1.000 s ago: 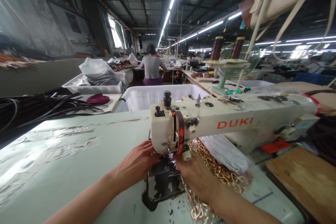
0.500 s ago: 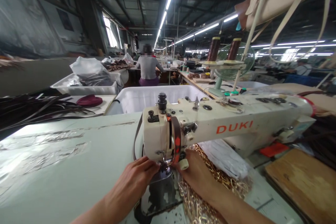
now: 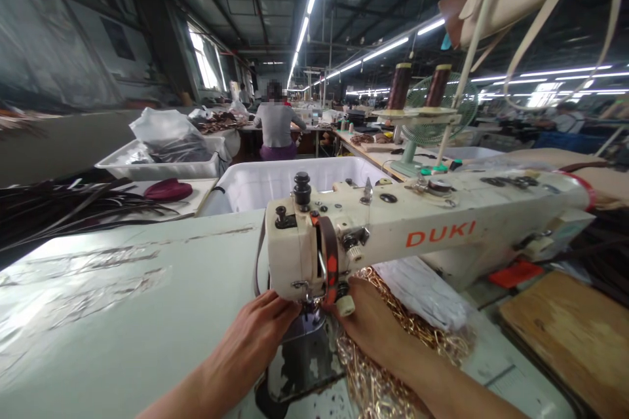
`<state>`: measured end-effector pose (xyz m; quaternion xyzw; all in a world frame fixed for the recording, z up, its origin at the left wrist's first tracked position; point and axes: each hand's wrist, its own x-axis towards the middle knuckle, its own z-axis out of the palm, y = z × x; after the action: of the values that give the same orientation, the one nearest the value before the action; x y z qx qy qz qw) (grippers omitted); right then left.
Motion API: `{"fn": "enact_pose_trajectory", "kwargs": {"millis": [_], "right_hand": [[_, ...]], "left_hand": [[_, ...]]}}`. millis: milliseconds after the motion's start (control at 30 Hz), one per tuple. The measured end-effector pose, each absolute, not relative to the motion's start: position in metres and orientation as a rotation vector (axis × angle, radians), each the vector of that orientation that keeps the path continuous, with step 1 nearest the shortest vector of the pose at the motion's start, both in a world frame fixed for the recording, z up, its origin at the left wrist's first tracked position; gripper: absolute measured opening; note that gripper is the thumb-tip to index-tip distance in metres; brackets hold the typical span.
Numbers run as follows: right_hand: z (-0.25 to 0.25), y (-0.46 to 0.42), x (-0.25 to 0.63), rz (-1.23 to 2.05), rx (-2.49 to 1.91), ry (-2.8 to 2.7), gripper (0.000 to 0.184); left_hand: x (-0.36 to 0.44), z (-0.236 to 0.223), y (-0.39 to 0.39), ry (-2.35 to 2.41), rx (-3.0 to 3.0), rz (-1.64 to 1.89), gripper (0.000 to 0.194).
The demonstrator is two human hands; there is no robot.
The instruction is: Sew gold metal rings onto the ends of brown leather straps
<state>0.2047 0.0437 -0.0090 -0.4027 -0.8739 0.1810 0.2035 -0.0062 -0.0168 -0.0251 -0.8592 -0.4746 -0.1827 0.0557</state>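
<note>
Under the head of a white sewing machine (image 3: 383, 216), both hands work close to the needle area. My left hand (image 3: 263, 330) is closed, its fingertips pressed together just left of the presser foot (image 3: 310, 309). A thin dark strap (image 3: 260, 255) curves down beside the machine head to these fingers. My right hand (image 3: 366, 317) reaches in from the other side, its fingers bent behind the machine's lower knob; what they hold is hidden. A brown curved band with orange marks (image 3: 328, 255) runs down the front of the head.
Gold chains (image 3: 378, 380) in clear plastic lie under my right forearm. A wooden board (image 3: 570, 334) is at right. Behind the machine stands a white bin (image 3: 295, 173). Dark strips (image 3: 63, 206) lie at left, near a maroon roll (image 3: 168, 190). Thread cones (image 3: 399, 86) stand behind; a person (image 3: 276, 124) sits farther off.
The view has shifted slightly. The dark strap beside the machine head hangs closer to it than before. Both hands stay at almost the same place by the presser foot.
</note>
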Motion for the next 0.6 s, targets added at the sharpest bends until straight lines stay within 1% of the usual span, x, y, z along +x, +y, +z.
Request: {"fn": "enact_pose_trajectory", "kwargs": {"millis": [167,300,400,500,600], "right_hand": [[-0.011,0.046,0.206,0.506,-1.086,-2.455,0.014],[-0.008,0.05,0.209,0.573,-1.114,-2.472,0.01],[-0.01,0.052,0.21,0.561,-1.095,-2.515,0.021],[-0.012,0.049,0.207,0.444,-1.08,-2.561,0.025],[-0.013,0.042,0.2,0.345,-1.07,-2.592,0.032]], "left_hand": [[-0.013,-0.029,-0.012,-1.348,-2.608,-0.565,0.034],[-0.012,-0.024,-0.019,-1.387,-2.671,-0.496,0.032],[0.001,-0.011,-0.036,-1.529,-2.743,-0.591,0.031],[0.016,0.005,-0.055,-1.525,-2.815,-0.79,0.031],[0.021,0.01,-0.061,-1.522,-2.946,-0.789,0.032]]}}
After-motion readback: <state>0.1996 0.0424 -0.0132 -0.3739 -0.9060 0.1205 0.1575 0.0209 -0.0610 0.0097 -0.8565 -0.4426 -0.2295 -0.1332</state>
